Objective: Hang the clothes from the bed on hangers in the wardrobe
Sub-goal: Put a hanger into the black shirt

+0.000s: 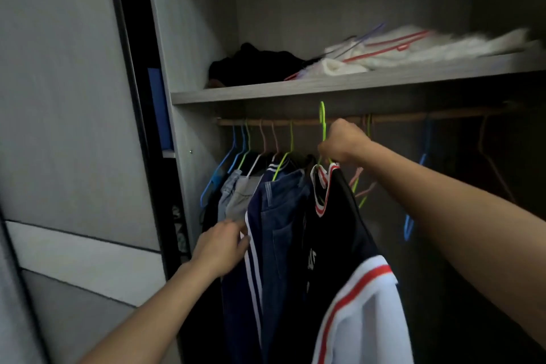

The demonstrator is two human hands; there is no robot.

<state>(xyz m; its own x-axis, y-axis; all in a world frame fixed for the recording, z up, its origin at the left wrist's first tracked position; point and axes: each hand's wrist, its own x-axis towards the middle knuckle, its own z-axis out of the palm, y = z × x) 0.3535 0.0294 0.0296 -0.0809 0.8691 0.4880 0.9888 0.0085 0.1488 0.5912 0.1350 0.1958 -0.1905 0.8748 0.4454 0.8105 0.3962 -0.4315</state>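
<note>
While the right hand [342, 142] grips a green hanger [322, 124] carrying a dark jersey [339, 221], the left hand [221, 248], at seven o'clock, touches a navy striped garment [255, 213], its grip unclear.

Dim light — grey panelled door [68, 97] left of the wardrobe [192, 38], blue strip [159, 106] between.

Shelf [295, 91] above rail [399, 118]; clothes [274, 216] hang at rail's left, bare hangers [408, 227] right; heap [257, 63] on shelf
</note>
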